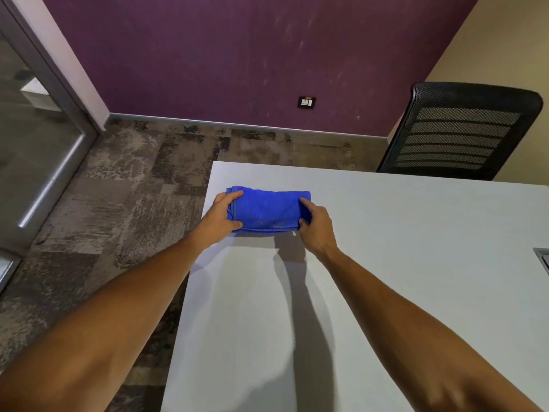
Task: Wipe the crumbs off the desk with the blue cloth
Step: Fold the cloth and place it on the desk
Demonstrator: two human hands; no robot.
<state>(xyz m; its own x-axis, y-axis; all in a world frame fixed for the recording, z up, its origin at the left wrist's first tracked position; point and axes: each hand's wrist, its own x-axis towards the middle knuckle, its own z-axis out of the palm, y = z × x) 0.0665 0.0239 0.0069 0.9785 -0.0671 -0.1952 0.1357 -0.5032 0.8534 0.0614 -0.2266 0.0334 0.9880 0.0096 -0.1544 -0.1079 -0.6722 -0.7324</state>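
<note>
Hands grip the folded blue cloth [269, 211] at the table's [386, 263] far-left corner, left hand [221, 217] curled round its left end, right hand [316, 227] pinching its right end, likely to keep the folds together as a pad.

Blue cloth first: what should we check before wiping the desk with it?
1. Blue cloth folded, lying on the desk: ok.
2. Left hand grips the cloth's left end: ok.
3. Right hand pinches its right end: ok.
4. Crumbs visible on the desk: cannot tell, none show at this size.
5. Desk beside the cloth free of other things: ok.
6. Chair stands behind the far edge, away from the hands: ok.
</note>
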